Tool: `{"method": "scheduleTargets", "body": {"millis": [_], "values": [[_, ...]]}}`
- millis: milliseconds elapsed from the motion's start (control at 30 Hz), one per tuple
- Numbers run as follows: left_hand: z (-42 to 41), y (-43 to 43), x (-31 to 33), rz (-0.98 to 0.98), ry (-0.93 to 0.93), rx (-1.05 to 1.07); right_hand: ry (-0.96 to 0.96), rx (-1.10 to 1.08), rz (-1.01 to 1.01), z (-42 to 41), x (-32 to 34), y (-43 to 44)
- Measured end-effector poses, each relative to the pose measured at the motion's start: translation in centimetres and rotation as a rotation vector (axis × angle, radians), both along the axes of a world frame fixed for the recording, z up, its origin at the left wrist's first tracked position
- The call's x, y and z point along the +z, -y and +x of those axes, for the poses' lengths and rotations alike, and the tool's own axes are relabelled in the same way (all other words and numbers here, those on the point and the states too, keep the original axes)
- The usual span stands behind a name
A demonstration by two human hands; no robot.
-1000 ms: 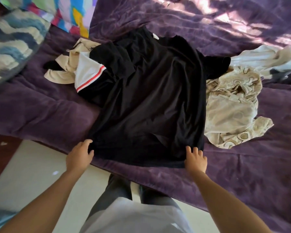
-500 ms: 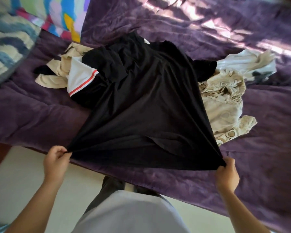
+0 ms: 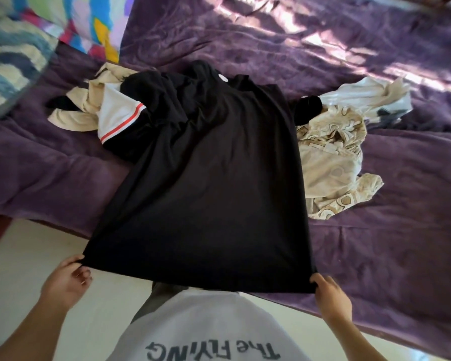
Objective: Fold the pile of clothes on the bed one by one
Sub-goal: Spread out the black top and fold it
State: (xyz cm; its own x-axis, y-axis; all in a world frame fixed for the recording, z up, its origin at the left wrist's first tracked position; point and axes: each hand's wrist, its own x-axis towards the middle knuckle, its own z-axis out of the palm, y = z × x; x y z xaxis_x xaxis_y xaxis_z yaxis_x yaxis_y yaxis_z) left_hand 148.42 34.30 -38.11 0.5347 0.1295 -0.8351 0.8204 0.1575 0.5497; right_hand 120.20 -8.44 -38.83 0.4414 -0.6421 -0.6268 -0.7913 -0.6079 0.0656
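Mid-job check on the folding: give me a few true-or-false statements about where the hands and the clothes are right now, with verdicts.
1. The left hand and right hand each pinch a bottom corner of the black shirt. True.
2. The black shirt is folded in half. False: it lies spread at full length, unfolded.
3. A cream patterned garment lies to the right of the black shirt. True.
4. The white sleeve with a red stripe lies at the shirt's right. False: it is at the shirt's left, near the collar end.
5. The bed cover is green. False: a purple blanket covers the bed.
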Motion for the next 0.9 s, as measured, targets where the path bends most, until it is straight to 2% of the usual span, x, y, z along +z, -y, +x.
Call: {"method": "scheduleTargets", "body": {"millis": [100, 267, 367, 700, 800, 900], "values": [[0.3, 0.9, -1.3, 0.292, -0.028, -0.166, -0.037, 0.079, 0.027, 1.2, -0.8, -0.1], [2.2, 3.1, -2.7, 0.896, 0.058, -0.677, -0.063, 0.307, 0.046, 3.6, -1.1, 0.6], [2.9, 5.2, -2.3, 1.056, 0.147, -0.773, -0.004, 0.328, 0.035, 5.5, -0.8, 0.9], [7.6, 12.0, 0.2, 0.934, 0.394, -0.848, 0.131, 0.402, 0.121, 15.3, 0.9, -2.0], [11.4, 14.2, 1.1, 0.833, 0.449, -0.827, 0.166, 0.393, 0.139, 18.4, 1.5, -3.3], [16.0, 16.8, 1.7, 0.630, 0.443, -0.777, 0.186, 0.378, 0.135, 21.1, 2.4, -4.4]]}}
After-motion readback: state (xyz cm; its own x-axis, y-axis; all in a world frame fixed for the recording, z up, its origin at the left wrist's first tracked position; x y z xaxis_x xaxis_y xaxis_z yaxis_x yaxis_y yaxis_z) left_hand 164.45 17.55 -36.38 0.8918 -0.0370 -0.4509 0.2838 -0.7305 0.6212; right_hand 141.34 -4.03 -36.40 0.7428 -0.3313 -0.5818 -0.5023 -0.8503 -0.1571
